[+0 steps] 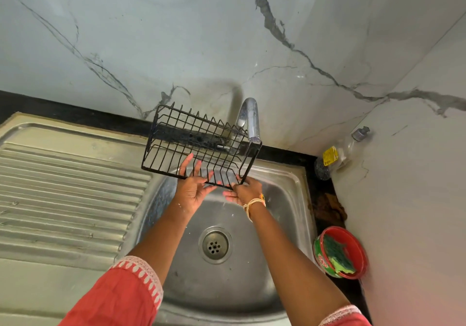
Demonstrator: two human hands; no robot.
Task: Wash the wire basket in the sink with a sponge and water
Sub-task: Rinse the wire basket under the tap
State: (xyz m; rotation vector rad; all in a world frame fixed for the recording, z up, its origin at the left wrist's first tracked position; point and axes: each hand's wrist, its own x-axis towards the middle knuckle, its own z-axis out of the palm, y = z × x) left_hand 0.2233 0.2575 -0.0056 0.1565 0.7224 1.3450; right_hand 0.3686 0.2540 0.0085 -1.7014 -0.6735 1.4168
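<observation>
One wire basket (199,146), black, is held up over the sink (282,189) at about 12 o'clock from the drain (214,245), tilted, its far right end just under the spout of the single tap (249,119). Two hands are on it. The left hand (193,187) has its fingers spread and fairly straight, the fingertips lying against the wires of the basket's near side — a flat, supporting touch, not a curled grip. The right hand (245,192) pinches the basket's near right corner, fingers bent round the bottom wire; thread bands (253,203) circle that wrist.

One steel basin, one drain in its middle, and one ribbed draining board (63,199) at 9 o'clock. No water stream can be made out from the tap.

Containers: one red round tub (340,252) at 3 o'clock of the drain, holding a green scrubbing pad (336,252) — and one clear bottle (343,149) with a yellow label at 1 o'clock in the wall corner, its contents not readable. A dark round scrubber (322,170) sits beside the bottle.
</observation>
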